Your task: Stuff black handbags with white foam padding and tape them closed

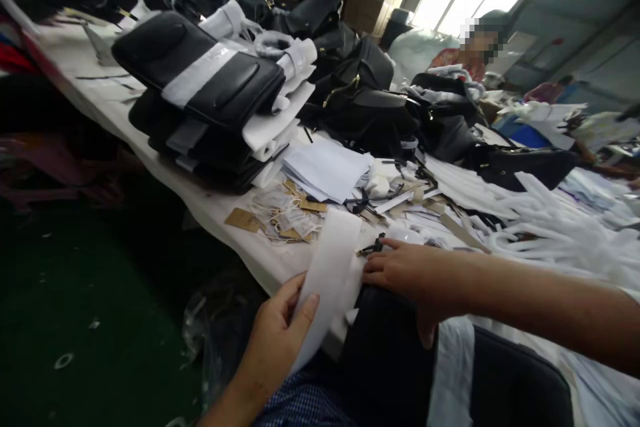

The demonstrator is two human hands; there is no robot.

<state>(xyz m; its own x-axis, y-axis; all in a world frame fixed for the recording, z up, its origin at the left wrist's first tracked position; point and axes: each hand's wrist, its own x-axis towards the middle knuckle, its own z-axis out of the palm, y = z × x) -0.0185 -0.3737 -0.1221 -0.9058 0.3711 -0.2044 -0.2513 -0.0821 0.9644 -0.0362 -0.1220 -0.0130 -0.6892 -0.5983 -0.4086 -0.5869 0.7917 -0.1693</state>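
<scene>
A black bag [387, 340] lies directly under the right hand [407, 273], at the near edge of the table [220, 227], with a translucent wrap band [453, 370] around it to the thumb side of that hand. The right hand is spread over the bag's upper edge, thumb and fingers apart; whether it presses or grips cannot be told. Just beyond its fingertips is a small black strap with a metal clasp [370, 248]. The left hand [283, 323] is clamped on a white foam strip [327, 280], thumb on the near face, the strip tilted upward between the two hands. The hands are apart from each other. Under the left wrist is blue checked fabric [303, 400]

Just beyond the strip's upper end lie brown tags with white strings [285, 217], and behind them a stack of white sheets [327, 167]. Farther off, ahead and to the left of the hands, a pile of wrapped black bags [200, 93] sits with white padding between them. Beyond the right forearm are loose white foam strips [565, 227]. Farther ahead are unwrapped black bags [365, 100] with gold zippers, and a person in a red patterned top [460, 63] behind them
</scene>
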